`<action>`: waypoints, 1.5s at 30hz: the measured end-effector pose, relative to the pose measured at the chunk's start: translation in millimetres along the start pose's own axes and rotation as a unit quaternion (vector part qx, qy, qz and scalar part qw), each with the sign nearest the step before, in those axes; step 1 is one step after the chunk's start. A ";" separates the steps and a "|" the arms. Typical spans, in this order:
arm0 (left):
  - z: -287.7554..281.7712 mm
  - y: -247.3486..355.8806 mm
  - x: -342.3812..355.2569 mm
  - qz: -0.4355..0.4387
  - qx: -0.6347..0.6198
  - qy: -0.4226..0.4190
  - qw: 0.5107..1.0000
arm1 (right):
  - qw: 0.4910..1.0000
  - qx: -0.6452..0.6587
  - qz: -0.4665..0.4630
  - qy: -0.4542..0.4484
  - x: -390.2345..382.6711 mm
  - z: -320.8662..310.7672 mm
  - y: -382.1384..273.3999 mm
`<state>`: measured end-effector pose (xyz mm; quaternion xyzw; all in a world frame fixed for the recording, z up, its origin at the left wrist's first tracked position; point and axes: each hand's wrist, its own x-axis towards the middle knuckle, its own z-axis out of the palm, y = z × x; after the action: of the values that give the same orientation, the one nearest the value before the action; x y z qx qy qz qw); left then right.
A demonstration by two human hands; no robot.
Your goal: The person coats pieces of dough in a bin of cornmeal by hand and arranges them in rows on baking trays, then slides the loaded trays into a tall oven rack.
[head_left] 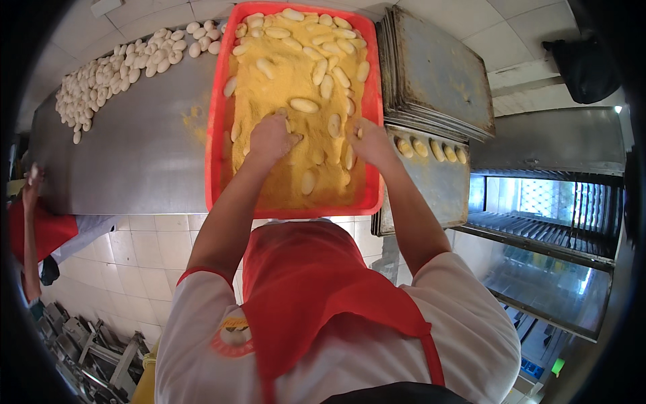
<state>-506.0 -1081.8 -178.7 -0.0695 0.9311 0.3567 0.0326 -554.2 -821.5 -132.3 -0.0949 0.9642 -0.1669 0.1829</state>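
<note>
A red plastic tub (214, 121) of yellow crumbs (289, 71) stands before me, with many pale oval dough pieces (304, 105) lying in it, some half buried. My left hand (270, 140) reaches into the middle of the crumbs. Its thumb and fingers curl around a dough piece that is mostly hidden. At the tub's right side, my right hand (371, 143) is closed, its fingers bent around a pale dough piece that barely shows. More dough pieces lie close to both hands.
Left of the tub, a steel table (134, 155) bears a heap of white dough pieces (145, 57). On the right are stacked metal trays (444, 67), a lower tray (437, 182) with several coated pieces, and a steel rack cabinet (552, 145). Another person's arm (30, 209) shows far left.
</note>
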 end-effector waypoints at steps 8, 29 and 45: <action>-26.8 -17.5 -49.5 -0.107 -0.576 0.034 0.809 | 0.980 -0.192 0.008 -0.042 -4.4 84.8 60.8; -6.1 -28.4 -117.8 -0.124 -0.742 0.046 0.657 | 0.917 -0.137 -0.357 -0.112 -50.5 53.2 -35.4; 218.5 247.5 -97.9 0.022 -0.198 -0.036 0.979 | 0.965 0.199 -0.054 0.160 -137.6 -49.5 279.6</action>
<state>-444.6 -743.2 -167.0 -0.0417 0.8414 0.5370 0.0438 -481.4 -514.8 -144.4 -0.0802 0.9218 -0.3780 0.0324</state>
